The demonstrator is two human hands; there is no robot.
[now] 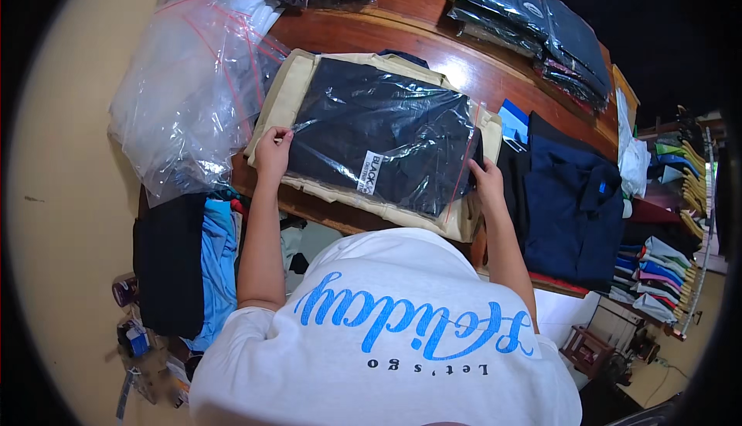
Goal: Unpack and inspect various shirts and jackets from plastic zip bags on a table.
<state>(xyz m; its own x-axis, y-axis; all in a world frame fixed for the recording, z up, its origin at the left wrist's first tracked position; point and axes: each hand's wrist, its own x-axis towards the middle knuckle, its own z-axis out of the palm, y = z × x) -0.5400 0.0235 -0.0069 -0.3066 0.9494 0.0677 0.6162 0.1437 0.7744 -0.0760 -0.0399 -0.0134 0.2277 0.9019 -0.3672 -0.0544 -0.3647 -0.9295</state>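
Note:
A folded dark garment in a clear plastic bag (382, 130) lies on a pile of folded beige garments (290, 87) before me. The bag bears a white printed label and has a red line near its right end. My left hand (274, 150) pinches the bag's left edge between thumb and fingers. At the right end, my right hand (486, 179) grips the bag's edge beside the red line; dark cloth shows there. Part of its fingers is hidden. Under the pile is a polished wooden table (429, 40).
Clear plastic bags with red lines (185, 89) heap at the left. Bagged dark garments (522, 14) are stacked at the back right. Folded navy shirts (565, 211) lie to the right. Black cloth (171, 263) hangs at lower left, and clothes on hangers (664, 275) are at far right.

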